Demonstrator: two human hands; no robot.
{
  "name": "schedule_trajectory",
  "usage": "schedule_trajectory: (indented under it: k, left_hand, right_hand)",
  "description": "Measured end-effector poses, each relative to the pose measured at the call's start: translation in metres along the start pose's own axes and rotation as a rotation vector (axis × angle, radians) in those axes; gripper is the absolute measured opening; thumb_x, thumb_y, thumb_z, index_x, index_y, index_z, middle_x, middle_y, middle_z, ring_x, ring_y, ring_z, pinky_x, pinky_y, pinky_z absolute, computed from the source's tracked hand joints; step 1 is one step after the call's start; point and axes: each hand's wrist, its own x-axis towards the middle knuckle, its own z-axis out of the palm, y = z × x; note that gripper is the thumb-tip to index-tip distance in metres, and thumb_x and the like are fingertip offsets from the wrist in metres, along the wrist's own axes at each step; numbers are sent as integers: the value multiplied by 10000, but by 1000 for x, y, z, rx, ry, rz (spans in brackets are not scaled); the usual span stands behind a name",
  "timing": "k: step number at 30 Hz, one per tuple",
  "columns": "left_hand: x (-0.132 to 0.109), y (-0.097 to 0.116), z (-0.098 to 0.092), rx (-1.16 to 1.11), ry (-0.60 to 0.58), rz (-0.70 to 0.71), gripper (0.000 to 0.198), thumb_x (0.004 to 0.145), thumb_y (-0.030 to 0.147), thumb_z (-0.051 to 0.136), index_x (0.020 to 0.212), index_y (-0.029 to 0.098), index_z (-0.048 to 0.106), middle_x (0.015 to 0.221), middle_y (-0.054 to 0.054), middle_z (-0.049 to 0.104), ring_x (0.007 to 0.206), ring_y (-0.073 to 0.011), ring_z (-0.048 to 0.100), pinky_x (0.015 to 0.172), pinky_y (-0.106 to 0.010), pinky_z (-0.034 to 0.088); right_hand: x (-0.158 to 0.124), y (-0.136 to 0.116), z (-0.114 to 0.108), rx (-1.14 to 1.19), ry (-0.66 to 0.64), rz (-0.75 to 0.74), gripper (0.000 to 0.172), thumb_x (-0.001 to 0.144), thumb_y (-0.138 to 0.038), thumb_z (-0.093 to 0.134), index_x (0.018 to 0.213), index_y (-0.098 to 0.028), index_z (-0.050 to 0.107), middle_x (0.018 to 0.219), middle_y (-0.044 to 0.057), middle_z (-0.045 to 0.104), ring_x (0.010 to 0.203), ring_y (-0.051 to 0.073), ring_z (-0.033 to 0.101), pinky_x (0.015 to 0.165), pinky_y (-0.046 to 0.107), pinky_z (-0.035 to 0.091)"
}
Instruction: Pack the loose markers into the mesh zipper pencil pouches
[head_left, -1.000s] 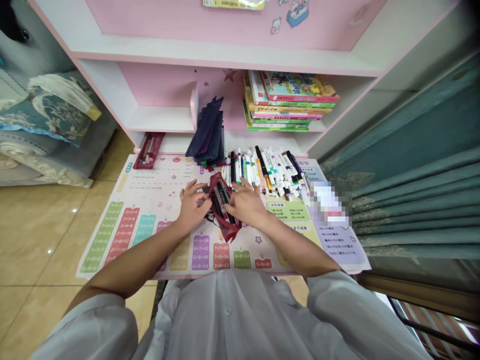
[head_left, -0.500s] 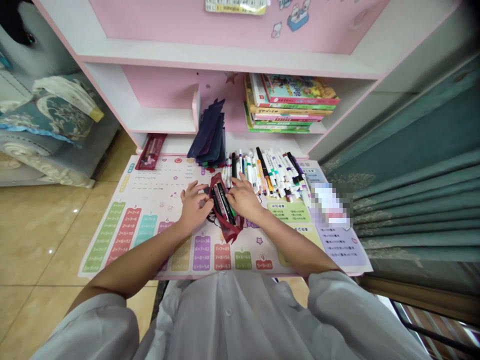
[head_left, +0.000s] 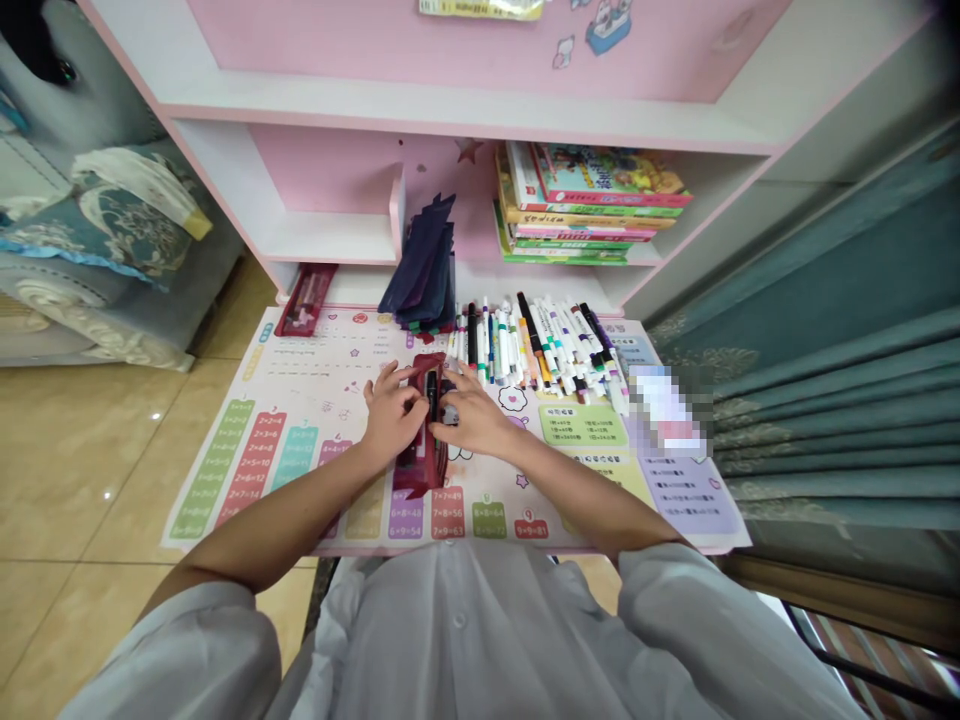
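A red fabric pencil case [head_left: 421, 465] lies on the printed multiplication desk mat [head_left: 300, 400], with dark pens [head_left: 433, 395] standing out of its opening. My left hand [head_left: 390, 415] grips the case's left side, fingers curled over the edge. From the right, my right hand [head_left: 469, 420] presses its fingers against the case and pens. Much of the case is hidden behind my hands. Just beyond them lies a dense pile of colored markers [head_left: 544, 345].
Dark blue folders [head_left: 424, 265] stand at the shelf's foot, and a red pencil box [head_left: 305, 300] lies to the left. Stacked books [head_left: 585, 205] fill the shelf at right. Teal curtains [head_left: 825, 400] hang along the right side.
The pencil case has turned more upright and narrowed, its opening pulled together. My hands have moved closer around it, and the pens in it are less exposed.
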Motion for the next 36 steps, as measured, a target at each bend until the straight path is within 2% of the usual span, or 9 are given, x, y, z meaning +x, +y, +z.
schedule_trajectory:
  k: [2, 5, 9, 13, 18, 23, 29, 33, 36]
  left_hand:
    - [1, -5, 2, -40, 21, 7, 180, 820, 234, 590, 645, 210, 625, 1280, -71, 671, 1398, -358, 431, 1125, -700, 264]
    - [1, -10, 5, -147, 47, 24, 200, 847, 269, 560, 669, 208, 626, 1266, -87, 661, 1363, -311, 483, 1163, -580, 338]
    - [-1, -9, 6, -256, 81, -14, 211, 872, 309, 555, 693, 211, 612, 1294, -89, 625, 1263, -267, 566, 1122, -471, 430]
    - [-5, -6, 8, -314, 114, -20, 215, 874, 306, 558, 682, 212, 581, 1309, -91, 605, 1278, -260, 550, 1122, -451, 420]
    - [-10, -3, 13, -424, 120, -68, 205, 863, 295, 570, 674, 215, 566, 1286, -86, 614, 1272, -259, 554, 1110, -450, 420]
    - [-13, 1, 16, -434, 127, -64, 188, 844, 288, 597, 675, 213, 562, 1277, -84, 597, 1309, -259, 521, 1124, -438, 403]
    - [-6, -3, 7, -279, 72, -23, 50, 807, 240, 608, 839, 224, 573, 1175, -80, 614, 1217, -254, 570, 1052, -423, 464]
    - [6, -12, -4, -150, 92, 11, 422, 718, 200, 652, 1117, 222, 516, 1337, -113, 551, 1277, -277, 530, 1066, -437, 460]
    - [16, -17, -13, -104, -73, 65, 663, 693, 220, 652, 1322, 175, 449, 1415, -150, 520, 1324, -300, 510, 1117, -450, 422]
  right_hand:
    - [-1, -4, 6, 59, -4, 22, 322, 684, -371, 796, 885, -127, 735, 1502, 203, 469, 1487, 369, 295, 1243, 564, 211]
    - [-3, -10, 14, 172, -11, 162, 441, 653, -374, 825, 990, -114, 710, 1510, 223, 443, 1483, 393, 288, 1207, 565, 278]
    - [-5, -15, 22, 364, 29, 206, 368, 731, -304, 752, 1060, -168, 659, 1281, 152, 623, 1299, 306, 530, 1098, 487, 426]
    - [-5, -10, 30, 595, 58, 295, 334, 749, -268, 697, 1062, -224, 589, 1081, 52, 660, 1023, 221, 654, 915, 402, 524]
    - [-4, 1, 38, 736, 100, 335, 429, 676, -232, 674, 1049, -243, 464, 990, -3, 620, 834, 166, 635, 755, 327, 519]
    - [-2, 0, 19, 591, 79, 300, 481, 670, -205, 604, 1106, -247, 405, 854, -46, 566, 724, 161, 574, 679, 299, 460]
    - [-1, -2, -25, 232, -119, 153, 480, 733, -139, 564, 1196, -217, 459, 1053, 49, 644, 893, 208, 622, 774, 315, 470]
    - [-2, 4, -42, 16, -178, -4, 468, 791, -80, 508, 1245, -192, 494, 1144, 104, 658, 991, 237, 622, 832, 329, 479]
    - [-3, 8, -49, -74, -207, -60, 493, 793, -38, 482, 1266, -180, 498, 1144, 118, 663, 1012, 253, 621, 822, 338, 486]
